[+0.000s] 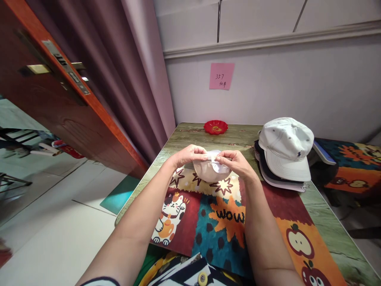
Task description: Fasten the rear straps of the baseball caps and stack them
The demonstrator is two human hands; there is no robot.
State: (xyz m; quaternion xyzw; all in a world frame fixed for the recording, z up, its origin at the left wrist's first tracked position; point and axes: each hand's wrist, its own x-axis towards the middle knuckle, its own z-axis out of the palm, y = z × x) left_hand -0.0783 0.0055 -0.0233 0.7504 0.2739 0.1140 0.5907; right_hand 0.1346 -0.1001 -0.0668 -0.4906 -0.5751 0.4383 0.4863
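A whitish cap [205,171] is held up over the patterned mat [205,234], with its back opening and strap turned toward me. My left hand [190,155] pinches the left end of the strap between thumb and fingers. On the other side, my right hand [233,162] pinches the strap's right end, its thumb and fingers closed. The two hands are a short gap apart. Most of the cap's far side, brim included, is hidden from me.
To the right, a white cap [287,147] tops a stack of caps in darker and pale colours. A red scalloped dish [216,127] sits at the table's back edge by the wall. A wooden door [65,99] stands at the left, beside a purple curtain [139,71].
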